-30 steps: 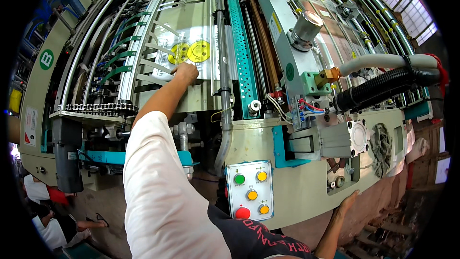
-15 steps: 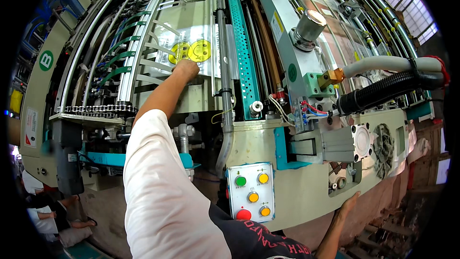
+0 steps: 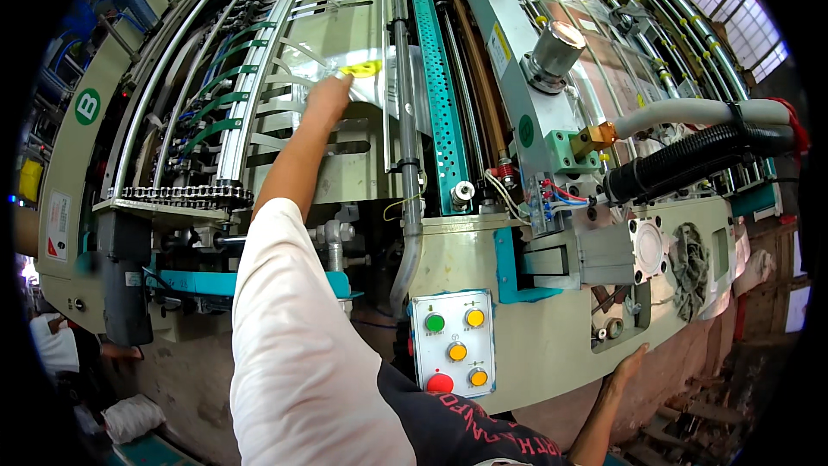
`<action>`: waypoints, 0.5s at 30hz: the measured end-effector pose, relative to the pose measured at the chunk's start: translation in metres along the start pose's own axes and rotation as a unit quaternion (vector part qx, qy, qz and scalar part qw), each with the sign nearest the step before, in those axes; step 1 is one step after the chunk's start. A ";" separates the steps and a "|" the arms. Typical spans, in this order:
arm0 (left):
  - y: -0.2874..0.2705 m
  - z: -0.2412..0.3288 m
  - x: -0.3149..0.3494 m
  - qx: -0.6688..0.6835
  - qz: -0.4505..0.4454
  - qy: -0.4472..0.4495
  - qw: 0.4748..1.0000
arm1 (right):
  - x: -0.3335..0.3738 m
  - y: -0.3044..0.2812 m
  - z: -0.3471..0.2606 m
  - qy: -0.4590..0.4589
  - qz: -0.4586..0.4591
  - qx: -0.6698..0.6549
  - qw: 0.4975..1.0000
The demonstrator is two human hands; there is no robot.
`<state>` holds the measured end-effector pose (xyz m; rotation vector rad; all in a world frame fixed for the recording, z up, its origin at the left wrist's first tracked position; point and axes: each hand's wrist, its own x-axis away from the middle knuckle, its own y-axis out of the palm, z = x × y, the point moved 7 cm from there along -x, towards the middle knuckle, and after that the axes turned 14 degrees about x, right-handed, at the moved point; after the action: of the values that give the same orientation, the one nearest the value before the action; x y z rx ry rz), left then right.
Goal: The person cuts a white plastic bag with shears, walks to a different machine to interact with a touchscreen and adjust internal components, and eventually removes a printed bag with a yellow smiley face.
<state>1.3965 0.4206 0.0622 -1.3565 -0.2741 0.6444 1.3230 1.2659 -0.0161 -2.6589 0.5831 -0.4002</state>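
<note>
My left hand (image 3: 327,100) reaches over the machine bed, its fingers closed on the near edge of a clear plastic bag (image 3: 302,66) with a yellow print (image 3: 362,69). The bag is bent up and folded, so only part of the print shows. Beneath it lies a beige slotted plate (image 3: 366,168), with pale curved strips (image 3: 278,107) beside my hand. At the lower right, my right hand (image 3: 632,362) rests against the lower edge of the beige machine housing (image 3: 535,362), fingers stretched out and holding nothing visible.
A grey pipe (image 3: 404,121) and a teal perforated bar (image 3: 442,103) run just right of the bag. A control panel (image 3: 453,343) with coloured buttons faces me. A chain (image 3: 185,197) lies at the left, thick hoses (image 3: 703,164) at the right. Another person (image 3: 53,347) is at far left.
My left hand has drawn slightly left and toward the far side, lifting and folding the bag; its two round yellow prints no longer show whole. My right hand has stayed put.
</note>
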 end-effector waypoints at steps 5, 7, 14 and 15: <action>-0.112 -0.034 0.019 0.229 0.306 -0.077 0.921 | 0.002 0.008 -0.010 -0.024 -0.010 0.012 1.000; -0.163 -0.023 0.036 0.239 0.398 -0.048 0.884 | 0.005 0.012 -0.014 -0.010 -0.003 -0.013 1.000; -0.262 -0.007 0.121 0.585 0.472 0.045 0.658 | -0.049 0.001 0.028 -0.026 0.041 0.077 0.996; -0.280 -0.006 0.143 0.621 0.475 0.076 0.619 | -0.051 0.002 0.029 -0.020 0.027 0.076 0.997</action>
<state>1.5891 0.4767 0.3042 -0.0286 1.0051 1.2354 1.2878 1.2965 -0.0518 -2.4945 0.5869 -0.3606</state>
